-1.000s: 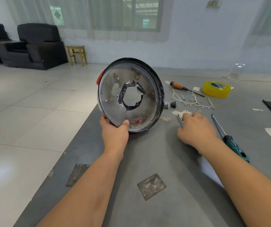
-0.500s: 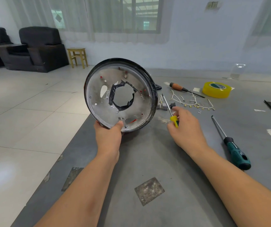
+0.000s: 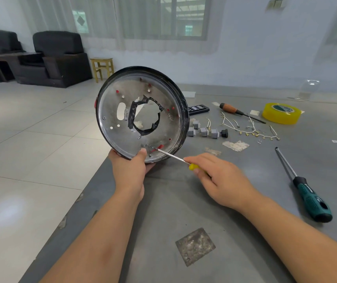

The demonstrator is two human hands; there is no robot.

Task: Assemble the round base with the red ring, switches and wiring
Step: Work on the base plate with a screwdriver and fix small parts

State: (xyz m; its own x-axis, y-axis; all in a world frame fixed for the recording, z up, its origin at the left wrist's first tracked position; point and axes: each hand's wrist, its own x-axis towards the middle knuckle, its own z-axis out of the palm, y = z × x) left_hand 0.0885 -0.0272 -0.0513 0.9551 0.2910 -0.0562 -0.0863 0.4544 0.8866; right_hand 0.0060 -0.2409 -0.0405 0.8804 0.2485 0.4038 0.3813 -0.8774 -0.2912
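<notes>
Round base [image 3: 122,127] is standing on edge at the table's [image 3: 163,211] corner, the left hand [image 3: 130,170] gripping its lower rim while the right hand [image 3: 218,180] is pinching a small yellow-handled screwdriver [image 3: 175,157] against a screw beside the red ring [image 3: 160,147]. Switches [image 3: 204,131] and wiring [image 3: 251,129] are lying loose on the table, so most assembly looks undone.

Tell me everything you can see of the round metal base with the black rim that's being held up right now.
The round metal base with the black rim is a dull, scuffed silver disc, held on edge and tilted, its inner face toward the camera. Black tape rings its large centre hole; an oval slot, small holes and red spots pierce the plate. The left hand grips its lower edge, thumb on the face. The thin yellow-handled screwdriver, held by the right hand, has its tip near a red piece at the bottom.
</notes>
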